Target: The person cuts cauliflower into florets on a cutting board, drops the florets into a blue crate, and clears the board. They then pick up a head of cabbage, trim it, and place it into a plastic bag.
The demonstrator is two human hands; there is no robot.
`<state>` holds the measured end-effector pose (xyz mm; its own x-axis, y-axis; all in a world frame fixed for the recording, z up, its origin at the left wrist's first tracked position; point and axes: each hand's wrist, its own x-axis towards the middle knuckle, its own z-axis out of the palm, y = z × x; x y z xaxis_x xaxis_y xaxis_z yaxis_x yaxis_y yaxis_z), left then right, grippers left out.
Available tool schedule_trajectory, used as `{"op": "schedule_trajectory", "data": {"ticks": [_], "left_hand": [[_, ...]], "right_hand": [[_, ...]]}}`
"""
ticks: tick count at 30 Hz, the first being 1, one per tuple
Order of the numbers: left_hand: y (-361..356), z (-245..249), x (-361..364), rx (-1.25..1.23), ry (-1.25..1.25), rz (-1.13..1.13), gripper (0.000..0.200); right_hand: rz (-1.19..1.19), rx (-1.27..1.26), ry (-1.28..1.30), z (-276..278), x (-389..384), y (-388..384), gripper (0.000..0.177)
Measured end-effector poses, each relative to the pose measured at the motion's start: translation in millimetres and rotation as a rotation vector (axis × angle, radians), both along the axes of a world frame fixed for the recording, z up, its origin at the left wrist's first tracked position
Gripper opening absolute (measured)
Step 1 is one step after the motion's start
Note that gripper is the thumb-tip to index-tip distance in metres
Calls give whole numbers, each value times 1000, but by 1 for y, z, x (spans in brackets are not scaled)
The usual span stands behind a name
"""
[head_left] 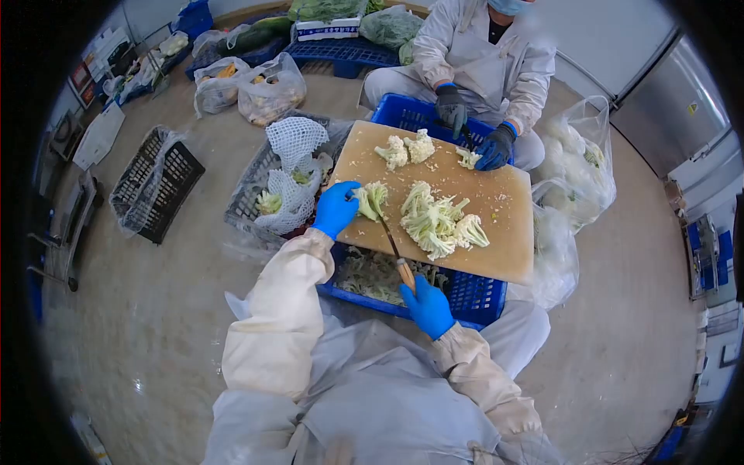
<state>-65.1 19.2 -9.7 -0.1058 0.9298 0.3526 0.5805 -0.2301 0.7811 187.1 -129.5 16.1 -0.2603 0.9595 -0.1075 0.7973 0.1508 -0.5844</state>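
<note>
Left hand (336, 209), blue-gloved: fingers drawn together, pinching a cauliflower piece (374, 199) over the board's (505, 203) left side. Right hand (428, 307), likewise gloved: curled shut around the wooden handle of a knife (405, 271), blade reaching to that piece; cut florets (434, 222) heaped alongside, blue crate (487, 301) beneath the board.

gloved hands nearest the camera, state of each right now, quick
Left hand: closed, fingers gripping a cauliflower piece.
Right hand: closed, holding a knife by its wooden handle.
</note>
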Motion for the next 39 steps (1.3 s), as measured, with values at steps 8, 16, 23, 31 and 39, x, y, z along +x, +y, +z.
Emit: {"op": "schedule_trajectory", "data": {"ticks": [8,16,23,31,39], "left_hand": [[-15,-8,-40,-161,-165,-145,36],[-14,-10,-38,-130,-155,-166,34],[-14,-9,-37,-179,-106,-170,39],[-16,-22,-32,80,133,-74,43],[-27,39,-58,-438,144,-616,30]], "right_hand": [[80,60,77,-7,-33,20,34],[89,89,55,-6,-49,19,33],[85,57,-27,-8,-59,30,33],[202,66,-294,39,-22,27,35],[183,71,-84,44,21,5,35]]}}
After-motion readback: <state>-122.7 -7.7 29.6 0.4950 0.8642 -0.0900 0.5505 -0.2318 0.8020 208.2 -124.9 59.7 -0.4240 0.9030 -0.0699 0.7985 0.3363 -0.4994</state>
